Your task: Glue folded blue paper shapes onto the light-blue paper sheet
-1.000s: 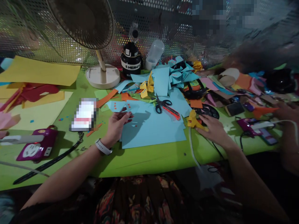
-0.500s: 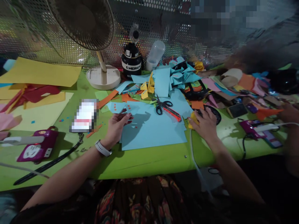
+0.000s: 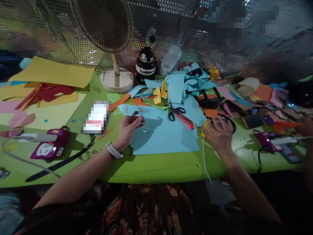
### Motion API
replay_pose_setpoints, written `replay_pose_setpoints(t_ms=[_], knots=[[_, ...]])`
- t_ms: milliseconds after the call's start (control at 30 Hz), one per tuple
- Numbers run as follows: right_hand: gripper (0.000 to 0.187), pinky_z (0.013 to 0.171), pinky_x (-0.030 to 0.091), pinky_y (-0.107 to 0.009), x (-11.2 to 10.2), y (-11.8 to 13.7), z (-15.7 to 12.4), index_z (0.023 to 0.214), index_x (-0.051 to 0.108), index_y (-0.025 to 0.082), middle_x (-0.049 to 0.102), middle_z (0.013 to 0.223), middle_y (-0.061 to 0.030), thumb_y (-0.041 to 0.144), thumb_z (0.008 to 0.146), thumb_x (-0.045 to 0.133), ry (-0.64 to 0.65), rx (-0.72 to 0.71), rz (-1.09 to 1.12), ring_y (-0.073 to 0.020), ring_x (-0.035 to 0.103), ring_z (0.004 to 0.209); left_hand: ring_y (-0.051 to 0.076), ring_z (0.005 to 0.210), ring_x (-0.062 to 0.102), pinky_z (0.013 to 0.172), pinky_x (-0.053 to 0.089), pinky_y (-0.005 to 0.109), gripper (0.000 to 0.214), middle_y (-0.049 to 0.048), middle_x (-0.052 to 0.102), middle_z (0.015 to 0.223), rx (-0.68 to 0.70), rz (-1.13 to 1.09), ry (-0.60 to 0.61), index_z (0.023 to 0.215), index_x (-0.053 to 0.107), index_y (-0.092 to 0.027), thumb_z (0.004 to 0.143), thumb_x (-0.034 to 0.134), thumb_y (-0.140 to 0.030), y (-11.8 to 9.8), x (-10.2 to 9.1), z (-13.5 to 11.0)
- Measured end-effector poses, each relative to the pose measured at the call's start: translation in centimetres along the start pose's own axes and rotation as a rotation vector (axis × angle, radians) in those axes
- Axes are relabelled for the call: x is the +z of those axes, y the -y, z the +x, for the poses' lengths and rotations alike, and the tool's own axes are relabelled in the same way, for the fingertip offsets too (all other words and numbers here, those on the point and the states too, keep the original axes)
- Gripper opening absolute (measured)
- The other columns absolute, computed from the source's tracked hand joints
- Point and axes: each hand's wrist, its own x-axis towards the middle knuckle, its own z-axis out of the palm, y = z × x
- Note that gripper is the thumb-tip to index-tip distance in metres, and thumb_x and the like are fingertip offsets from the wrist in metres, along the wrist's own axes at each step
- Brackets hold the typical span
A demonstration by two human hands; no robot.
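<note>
My left hand [image 3: 129, 129] rests at the left edge of a large light-blue paper sheet [image 3: 168, 137] on the green table [image 3: 156, 166]. Its fingers are curled in a pinch on a small blue paper piece [image 3: 138, 115] with orange dots. My right hand [image 3: 220, 134] lies to the right of the sheet, fingers closed over a yellow glue gun [image 3: 206, 126]. The gun's white cord [image 3: 204, 156] runs off the table's front edge. Black-handled scissors [image 3: 176, 112] and an orange cutter [image 3: 187, 121] lie on the sheet between my hands.
A fan [image 3: 116, 80], a black bottle [image 3: 146, 65] and a clear bottle [image 3: 169, 57] stand at the back. Paper scraps [image 3: 188, 81] are piled behind the sheet. A purple device [image 3: 50, 147], a strap and a phone [image 3: 96, 117] lie left. Another person's hand [image 3: 305, 125] shows far right.
My right hand has slid left and closed over the yellow glue gun, now hiding most of it. The view has shifted slightly. My left hand keeps its pinch on the blue piece.
</note>
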Motion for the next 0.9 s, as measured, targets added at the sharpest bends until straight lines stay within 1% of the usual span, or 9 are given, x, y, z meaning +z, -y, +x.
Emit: replay_pose_setpoints(t_ms=[100,233,333,467,567,633,700,767,900], knots=[[0.051,0.111,0.031,-0.055,0.0,0.7,-1.0,0.125,0.065,0.015,0.063,0.133,-0.0165,0.050,0.092,0.049,0.034,-0.010,-0.015,-0.0346,0.046,0.133,0.015,0.072,0.069,0.070,0.055,0.031,0.039,0.0028,0.073,0.083,-0.006,-0.006,0.003,0.100,0.067,-0.020,0.067,0.084,-0.032,0.1,0.0,0.0],[0.057,0.109,0.033,-0.056,0.1,1.3,-1.8,0.132,0.060,0.010,0.050,0.145,-0.0198,0.049,0.090,0.052,0.044,0.037,-0.057,-0.0382,0.037,0.139,0.014,0.072,0.069,0.069,0.055,0.030,0.041,0.0027,0.073,0.084,-0.019,-0.017,-0.004,0.099,0.068,-0.019,0.065,0.086,-0.032,0.2,-0.1,0.0],[0.054,0.109,0.032,-0.058,0.2,1.3,-1.7,0.131,0.061,0.012,0.051,0.145,-0.0181,0.045,0.089,0.054,0.046,0.032,-0.049,-0.0394,0.032,0.142,0.014,0.071,0.069,0.070,0.055,0.029,0.041,0.0024,0.073,0.083,-0.013,-0.018,-0.002,0.099,0.067,-0.019,0.065,0.086,-0.033,0.3,-0.1,0.1],[0.044,0.109,0.033,-0.059,0.7,0.9,-1.4,0.123,0.067,0.016,0.062,0.133,-0.0154,0.040,0.088,0.056,0.005,0.038,0.014,-0.0388,0.038,0.138,0.014,0.072,0.069,0.069,0.055,0.029,0.041,0.0022,0.073,0.082,-0.010,-0.033,0.013,0.099,0.067,-0.019,0.065,0.086,-0.033,0.3,-0.1,-0.1],[0.032,0.108,0.032,-0.060,0.8,0.6,-1.3,0.110,0.072,0.020,0.061,0.135,-0.0156,0.038,0.087,0.058,-0.046,0.005,0.045,-0.0394,0.041,0.136,0.014,0.072,0.069,0.069,0.055,0.028,0.041,0.0028,0.073,0.082,-0.009,-0.050,0.020,0.099,0.067,-0.018,0.065,0.086,-0.033,0.1,0.0,-0.2],[0.030,0.109,0.030,-0.061,0.4,1.0,-0.9,0.108,0.073,0.020,0.058,0.139,-0.0165,0.038,0.088,0.059,-0.085,-0.010,0.045,-0.0393,0.042,0.135,0.014,0.073,0.069,0.069,0.055,0.028,0.041,0.0031,0.073,0.083,-0.008,-0.063,0.020,0.098,0.067,-0.018,0.065,0.086,-0.033,-0.1,0.0,-0.1],[0.035,0.110,0.030,-0.060,-0.5,2.3,0.0,0.112,0.072,0.018,0.057,0.139,-0.0173,0.041,0.089,0.059,-0.123,-0.023,0.056,-0.0378,0.044,0.135,0.015,0.074,0.069,0.069,0.054,0.029,0.041,0.0031,0.073,0.083,-0.009,-0.085,0.016,0.096,0.067,-0.018,0.064,0.086,-0.033,-0.2,0.0,0.0],[0.042,0.111,0.032,-0.056,-1.5,4.7,1.4,0.121,0.068,0.017,0.054,0.142,-0.0168,0.044,0.091,0.057,-0.109,-0.078,0.110,-0.0347,0.042,0.137,0.016,0.075,0.069,0.070,0.054,0.030,0.040,0.0032,0.073,0.083,-0.010,-0.109,0.009,0.095,0.067,-0.018,0.063,0.087,-0.034,-0.3,-0.1,0.2],[0.058,0.115,0.029,-0.053,-2.5,11.9,5.0,0.140,0.054,0.020,0.035,0.157,-0.0131,0.056,0.095,0.045,0.138,-0.304,0.274,-0.0314,0.026,0.147,0.016,0.074,0.069,0.072,0.053,0.031,0.039,0.0033,0.072,0.084,0.010,-0.119,-0.010,0.091,0.067,-0.018,0.063,0.087,-0.035,-0.3,-0.2,0.5]])
